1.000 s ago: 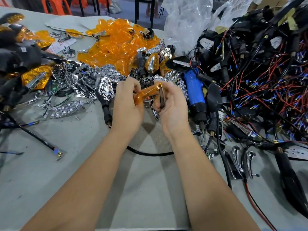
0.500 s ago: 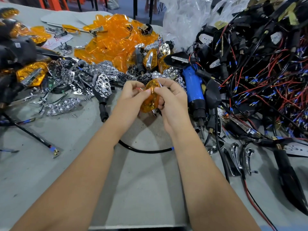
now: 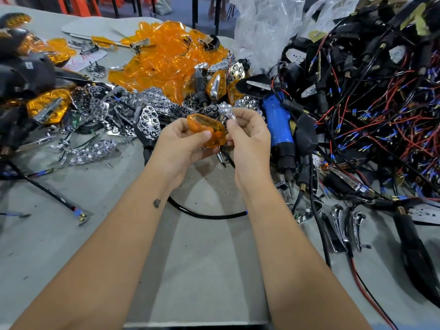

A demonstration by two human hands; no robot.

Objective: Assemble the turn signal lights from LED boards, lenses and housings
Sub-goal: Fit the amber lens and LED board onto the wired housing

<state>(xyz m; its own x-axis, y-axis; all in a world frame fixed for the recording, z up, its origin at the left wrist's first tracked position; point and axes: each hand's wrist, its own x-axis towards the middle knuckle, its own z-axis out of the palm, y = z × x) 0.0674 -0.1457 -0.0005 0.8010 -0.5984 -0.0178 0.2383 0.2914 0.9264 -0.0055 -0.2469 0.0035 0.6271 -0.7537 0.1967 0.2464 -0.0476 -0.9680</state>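
My left hand [image 3: 177,146] grips an amber lens [image 3: 209,132] above the table's middle, thumb laid across its face. My right hand [image 3: 250,139] pinches a small chrome trim piece [image 3: 232,117] at the lens's right edge. Behind the hands lies a pile of amber lenses [image 3: 166,58]. Chrome reflector boards [image 3: 147,120] are scattered to the left. Black housings with red and black wires [image 3: 369,96] are heaped on the right.
A blue electric screwdriver [image 3: 278,127] lies just right of my right hand, tip toward me. A black cable [image 3: 207,214] curves under my wrists. Chrome trim strips [image 3: 338,225] lie near right. Finished amber lights [image 3: 47,106] sit far left. Clear plastic bags [image 3: 266,27] stand behind.
The lens has turned from edge-on to face-up in my left hand. My right hand has shifted from the lens's side to its right end, pinching the chrome piece.
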